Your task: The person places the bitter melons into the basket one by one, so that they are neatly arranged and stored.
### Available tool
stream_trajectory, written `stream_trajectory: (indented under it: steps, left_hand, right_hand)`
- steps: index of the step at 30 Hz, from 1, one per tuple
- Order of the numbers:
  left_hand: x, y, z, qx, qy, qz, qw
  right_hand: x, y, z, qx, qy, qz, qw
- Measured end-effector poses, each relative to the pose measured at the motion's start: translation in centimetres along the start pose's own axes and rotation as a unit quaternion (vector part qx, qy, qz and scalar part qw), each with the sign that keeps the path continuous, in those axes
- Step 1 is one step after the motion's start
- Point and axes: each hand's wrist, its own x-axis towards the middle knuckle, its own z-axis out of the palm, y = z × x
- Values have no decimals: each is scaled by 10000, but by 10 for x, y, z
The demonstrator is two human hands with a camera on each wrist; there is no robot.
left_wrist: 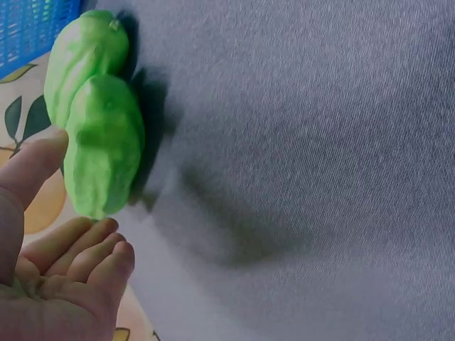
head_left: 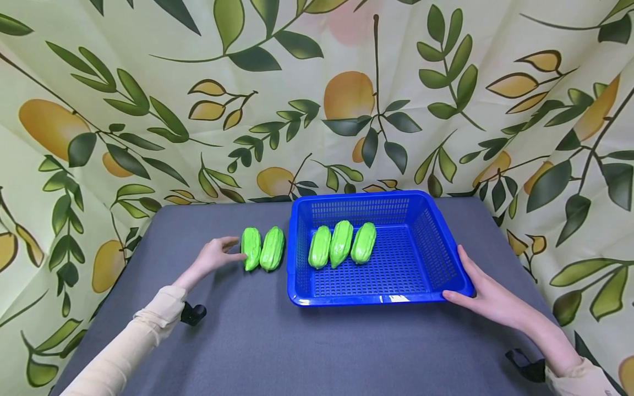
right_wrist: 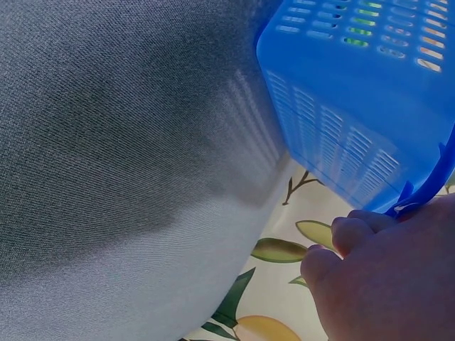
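Two light green ridged gourds lie side by side on the grey table, left of a blue plastic basket (head_left: 366, 300). My left hand (head_left: 218, 255) is beside the outer gourd (head_left: 251, 248), its thumb and fingers spread around the near side. In the left wrist view the thumb overlaps that gourd's edge and the fingers lie off its end; contact is hard to tell. The inner gourd (head_left: 272, 249) sits close to the basket. With thumb and fingers, my right hand (head_left: 495, 297) grips the basket's right rim near the front corner; its fingertips are partly hidden.
Three more gourds (head_left: 342, 244) stand in a row in the basket's left half. A grey cloth covers the table (head_left: 346, 352). Behind and at the sides hangs a curtain (head_left: 297, 82) printed with fruit and leaves. Dark straps (head_left: 193, 313) are on both wrists.
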Motion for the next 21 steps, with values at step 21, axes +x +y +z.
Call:
stream_trajectory:
  steps: [21]
  left_hand:
    - [7,1,19,60,147,-176,9997]
  right_hand:
    - [0,0,0,30,10,-9,10000]
